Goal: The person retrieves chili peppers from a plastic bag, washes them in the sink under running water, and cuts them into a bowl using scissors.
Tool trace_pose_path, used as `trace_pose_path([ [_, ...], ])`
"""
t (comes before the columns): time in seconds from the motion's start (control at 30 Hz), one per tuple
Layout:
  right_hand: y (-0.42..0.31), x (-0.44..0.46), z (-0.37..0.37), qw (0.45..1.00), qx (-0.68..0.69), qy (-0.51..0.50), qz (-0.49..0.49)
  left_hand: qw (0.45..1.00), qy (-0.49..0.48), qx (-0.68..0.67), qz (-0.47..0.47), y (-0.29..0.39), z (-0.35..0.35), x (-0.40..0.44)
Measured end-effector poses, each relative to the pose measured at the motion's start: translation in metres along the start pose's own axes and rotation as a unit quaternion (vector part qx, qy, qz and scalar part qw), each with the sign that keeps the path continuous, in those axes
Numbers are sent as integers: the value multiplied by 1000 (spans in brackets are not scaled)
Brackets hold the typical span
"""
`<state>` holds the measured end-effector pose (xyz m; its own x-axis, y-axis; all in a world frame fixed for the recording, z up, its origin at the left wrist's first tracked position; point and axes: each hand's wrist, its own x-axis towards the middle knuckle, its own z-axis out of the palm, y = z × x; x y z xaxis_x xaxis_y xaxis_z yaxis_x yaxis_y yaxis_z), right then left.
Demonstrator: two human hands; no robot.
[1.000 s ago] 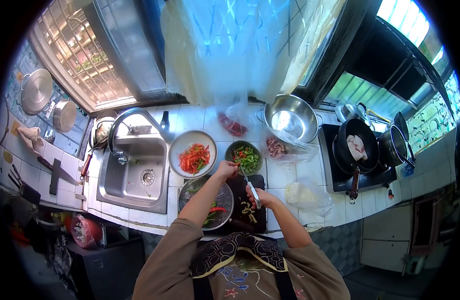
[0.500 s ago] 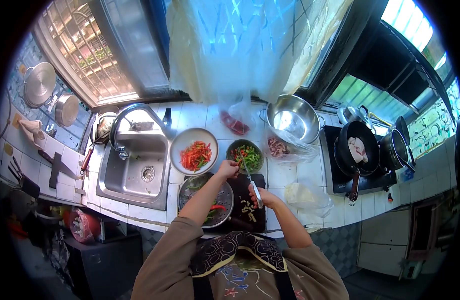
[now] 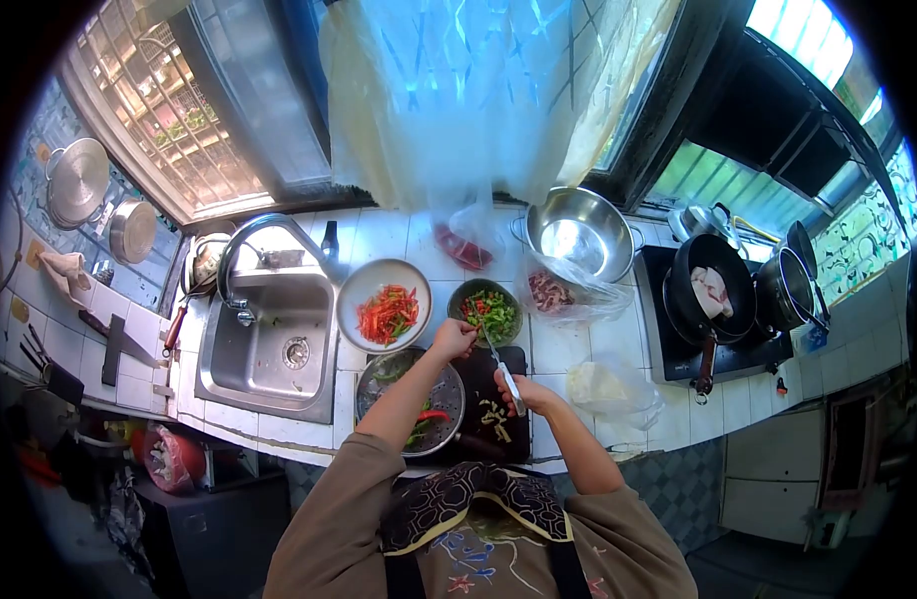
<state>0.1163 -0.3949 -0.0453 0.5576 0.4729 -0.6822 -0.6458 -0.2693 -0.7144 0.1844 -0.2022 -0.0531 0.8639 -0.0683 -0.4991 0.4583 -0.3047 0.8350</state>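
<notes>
My right hand (image 3: 523, 391) is closed round the white handle of a knife or scissors (image 3: 509, 383), its blade pointing up and left at the edge of a bowl of chopped green and red peppers (image 3: 491, 315). My left hand (image 3: 455, 339) is pinched at that bowl's lower left rim; what its fingers hold is too small to make out. Left of the bowl is a plate of sliced red peppers (image 3: 387, 307). Under my left forearm sits a metal colander (image 3: 449, 384) with whole peppers. Pale scraps lie on a dark cutting board (image 3: 515, 439).
At left is a sink (image 3: 279, 384) with a faucet. Behind are bagged meat (image 3: 551, 294), a red bagged piece (image 3: 462, 248) and a steel pot (image 3: 581, 232). A bag with something pale (image 3: 605, 387) lies right. A pan with meat (image 3: 713, 292) stands on the stove.
The blade has shifted slightly at the bowl's edge and both hands have moved only a little. The whole view has swayed slightly.
</notes>
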Motion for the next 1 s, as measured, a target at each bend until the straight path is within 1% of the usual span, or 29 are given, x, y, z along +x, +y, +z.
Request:
trace_pose_path([
  [0.03, -1, 0, 0, 1000, 5, 3, 4, 1000, 0, 11, 20, -3, 1, 1],
  [0.1, -6, -2, -1, 1000, 9, 5, 8, 999, 0, 23, 23, 1, 1, -2],
  [0.17, -9, -4, -3, 999, 29, 3, 37, 999, -1, 34, 25, 2, 1, -5],
  [0.27, -7, -7, -4, 999, 38, -1, 31, 1000, 11, 11, 14, 4, 0, -5],
  [0.33, 3, -1, -4, 999, 31, -1, 21, 999, 30, 13, 29, 4, -1, -6],
  [0.43, 1, -3, 0, 1000, 20, 4, 14, 997, 27, 50, 51, -2, -1, 3],
  [0.5, -2, -6, 1, 1000, 18, 10, 19, 997, 20, 51, 49, -10, 2, 9],
  [0.57, -6, -6, -2, 999, 37, -11, 16, 997, 14, 52, 48, -13, 3, 11],
  [0.63, -7, -6, -4, 999, 29, -9, 14, 999, 11, 1, 38, -12, 3, 10],
  [0.73, -5, -5, -3, 1000, 10, 7, 6, 999, 19, 26, 13, -9, 1, 10],
  [0.77, -3, -4, -2, 1000, 1, 18, 0, 999, 19, 26, 12, -12, 2, 12],
  [0.83, -1, -3, -2, 1000, -12, 17, 3, 998, 46, -37, 35, -15, 5, 16],
  [0.9, -2, -4, 0, 1000, -22, 16, 7, 998, 35, -36, 36, -14, 6, 16],
  [1.0, -4, -5, 0, 1000, 7, 10, -4, 998, 28, -29, 38, -14, 8, 17],
])
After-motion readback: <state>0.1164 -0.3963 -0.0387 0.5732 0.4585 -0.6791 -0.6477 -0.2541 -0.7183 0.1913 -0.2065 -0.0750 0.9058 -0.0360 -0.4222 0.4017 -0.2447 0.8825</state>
